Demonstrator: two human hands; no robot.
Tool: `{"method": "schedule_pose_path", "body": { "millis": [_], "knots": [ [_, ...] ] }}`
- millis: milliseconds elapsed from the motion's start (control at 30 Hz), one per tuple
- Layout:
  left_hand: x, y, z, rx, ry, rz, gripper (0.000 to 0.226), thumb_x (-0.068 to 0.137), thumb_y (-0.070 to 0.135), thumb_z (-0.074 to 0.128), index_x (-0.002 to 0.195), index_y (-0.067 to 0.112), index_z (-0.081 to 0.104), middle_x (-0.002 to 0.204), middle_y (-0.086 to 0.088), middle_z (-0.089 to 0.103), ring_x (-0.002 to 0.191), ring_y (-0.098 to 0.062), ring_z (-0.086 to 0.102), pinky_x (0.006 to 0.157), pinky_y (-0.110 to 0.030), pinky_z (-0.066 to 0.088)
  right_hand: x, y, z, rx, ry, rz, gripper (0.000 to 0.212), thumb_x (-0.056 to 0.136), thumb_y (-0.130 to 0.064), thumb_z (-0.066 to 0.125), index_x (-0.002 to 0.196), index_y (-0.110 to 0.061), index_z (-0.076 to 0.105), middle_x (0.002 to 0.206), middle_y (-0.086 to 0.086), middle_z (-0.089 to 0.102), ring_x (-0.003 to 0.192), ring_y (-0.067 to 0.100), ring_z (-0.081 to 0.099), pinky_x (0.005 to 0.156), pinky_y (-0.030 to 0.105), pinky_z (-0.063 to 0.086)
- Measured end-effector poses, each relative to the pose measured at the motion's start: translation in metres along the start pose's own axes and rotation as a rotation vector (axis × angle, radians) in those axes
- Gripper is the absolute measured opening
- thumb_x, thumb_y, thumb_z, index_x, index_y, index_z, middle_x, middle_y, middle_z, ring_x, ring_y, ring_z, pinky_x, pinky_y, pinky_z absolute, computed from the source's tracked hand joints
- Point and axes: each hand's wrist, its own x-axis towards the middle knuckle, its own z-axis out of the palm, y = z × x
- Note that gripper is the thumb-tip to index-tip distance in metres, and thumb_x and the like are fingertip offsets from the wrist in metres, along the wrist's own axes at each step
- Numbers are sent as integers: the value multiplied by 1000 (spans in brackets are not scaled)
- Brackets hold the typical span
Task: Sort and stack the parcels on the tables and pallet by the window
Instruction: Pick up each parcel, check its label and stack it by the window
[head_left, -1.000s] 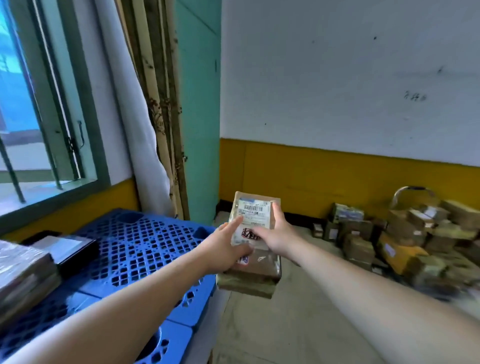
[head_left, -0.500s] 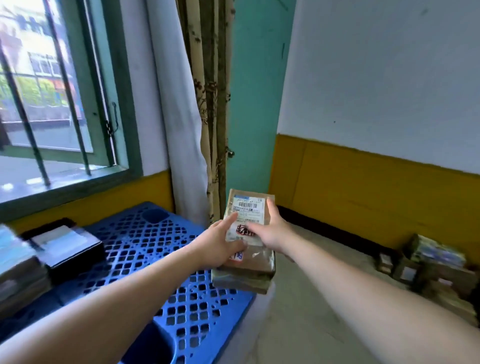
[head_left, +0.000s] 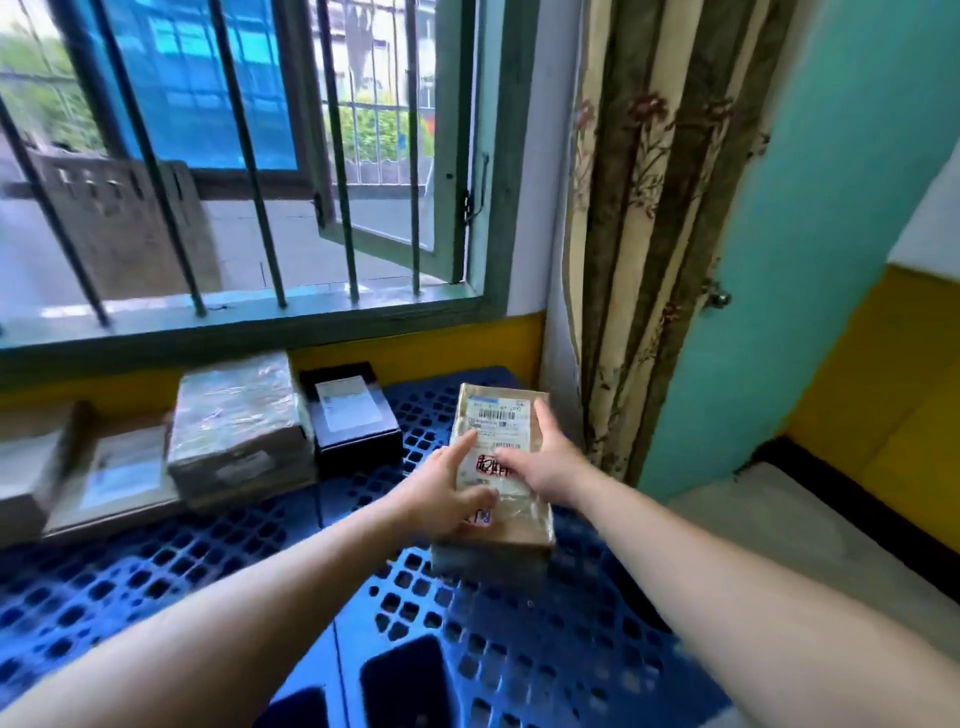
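Brown taped parcel sits between both hands over the blue pallet, long axis running straight away from the person toward the window; whether its underside already rests on the grid cannot be told. Left hand holds the near-left flank with thumb over the label, right hand holds the right edge with fingers reaching the far end, so both are about equally near and both are closed around it. Stacked parcels and a black box lie to the left of the left hand, well apart; judgement: next move is a leftward slide, axis kept.
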Motion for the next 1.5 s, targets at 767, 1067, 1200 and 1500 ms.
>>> {"method": "schedule_pose_path", "body": {
  "millis": [767, 1067, 1200, 1500],
  "knots": [
    [105, -58, -80, 629, 103, -255, 107, 75, 69, 60, 144, 48, -19, 161, -2, 11, 146, -25, 13, 117, -49, 16, 222, -53, 42, -282, -271, -165, 81, 91, -38, 66, 157, -31, 19, 154, 2, 41, 129, 23, 50, 105, 30, 40],
    [129, -55, -91, 526, 208, -420, 96, 83, 59, 57, 138, 57, -22, 147, -3, 43, 129, -26, 45, 104, -40, 39, 270, -68, 57, -309, -271, -185, 81, 91, -43, 64, 156, -32, 17, 150, 8, 43, 126, 28, 52, 103, 37, 45],
    [124, -41, -91, 459, 206, -427, 97, 85, 45, 64, 148, 47, -10, 151, -1, 39, 132, -22, 44, 108, -33, 37, 255, -75, 54, -509, -189, -258, 75, 93, -50, 56, 155, -31, 21, 157, 9, 28, 135, 30, 41, 107, 42, 40],
    [25, -23, -140, 609, 353, -330, 85, 86, 44, 64, 153, 22, 16, 157, -3, 25, 143, -19, 24, 117, -30, 20, 156, -131, 84, -679, -204, -551, 65, 97, -51, 48, 152, -23, 30, 156, 9, 29, 141, 31, 30, 110, 47, 34]
  ]
}}
